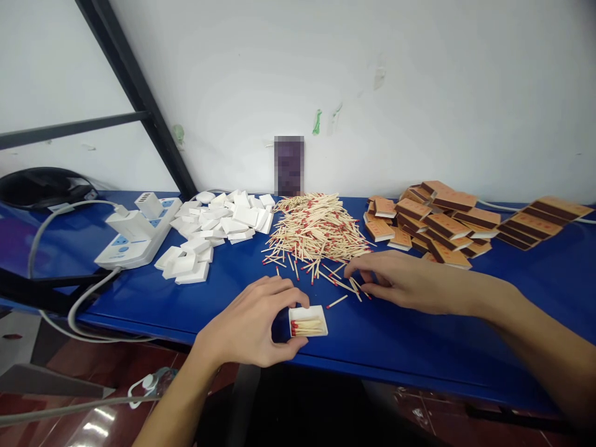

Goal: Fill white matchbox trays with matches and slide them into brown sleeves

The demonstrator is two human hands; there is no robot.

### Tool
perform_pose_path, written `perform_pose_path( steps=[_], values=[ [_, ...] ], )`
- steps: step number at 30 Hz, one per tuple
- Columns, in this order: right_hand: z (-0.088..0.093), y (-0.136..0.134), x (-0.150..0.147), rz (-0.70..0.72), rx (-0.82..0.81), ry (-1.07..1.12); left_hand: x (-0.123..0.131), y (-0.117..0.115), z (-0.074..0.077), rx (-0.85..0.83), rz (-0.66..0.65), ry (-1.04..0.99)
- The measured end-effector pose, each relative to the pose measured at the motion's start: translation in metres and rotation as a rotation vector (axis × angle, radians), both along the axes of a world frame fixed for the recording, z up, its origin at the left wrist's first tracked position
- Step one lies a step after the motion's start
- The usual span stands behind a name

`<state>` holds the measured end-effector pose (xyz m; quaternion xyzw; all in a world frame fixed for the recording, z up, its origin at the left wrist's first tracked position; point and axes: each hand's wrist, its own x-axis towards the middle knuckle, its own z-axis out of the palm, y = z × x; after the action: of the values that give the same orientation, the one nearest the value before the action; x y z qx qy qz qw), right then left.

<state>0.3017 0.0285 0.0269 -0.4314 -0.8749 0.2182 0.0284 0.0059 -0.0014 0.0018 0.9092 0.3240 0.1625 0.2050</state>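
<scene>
My left hand (258,323) grips a small white matchbox tray (320,312) by its ends, thumb at the near side and fingers at the far side. Inside lies a layer of matches (310,326) with red heads pointing left. My right hand (400,279) is low over the table, its thumb and forefinger curled but apart. Several loose matches (356,288) lie at these fingertips, and I see none clearly pinched. Just beyond is a large heap of red-tipped matches (319,226).
White empty trays (233,220) are piled at back left, beside a power strip (139,239) with cables. Orange-brown matchbox sleeves (442,220) are heaped at back right. A dark pixelated rectangle (289,164) stands against the wall. The blue table's (419,347) front edge runs close below my hands.
</scene>
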Motion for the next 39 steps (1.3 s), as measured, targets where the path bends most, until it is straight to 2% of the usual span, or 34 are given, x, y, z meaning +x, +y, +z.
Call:
perform_pose_path(
  steps=[5,11,21,26,30,35,39],
  values=[
    [-0.007,0.001,0.001,0.053,0.052,0.06,0.0,0.0,0.001,0.003,-0.005,-0.004],
    [-0.004,0.001,0.003,0.055,0.065,0.02,0.0,-0.001,0.0,0.009,0.002,-0.006],
    [0.007,-0.011,0.004,0.036,-0.116,-0.011,0.001,0.001,0.001,0.012,-0.017,0.01],
    [0.008,-0.015,-0.011,0.107,-0.103,0.004,0.001,0.001,0.002,0.01,-0.009,0.018],
    [-0.004,-0.015,-0.028,0.188,0.022,0.121,0.001,0.0,0.002,0.009,-0.01,0.017],
    [-0.029,-0.013,-0.038,0.177,0.178,0.209,0.001,-0.001,0.003,-0.001,-0.014,0.01],
    [-0.041,-0.011,-0.041,0.2,0.27,0.287,0.001,-0.001,0.003,0.004,-0.011,-0.017]
  ],
)
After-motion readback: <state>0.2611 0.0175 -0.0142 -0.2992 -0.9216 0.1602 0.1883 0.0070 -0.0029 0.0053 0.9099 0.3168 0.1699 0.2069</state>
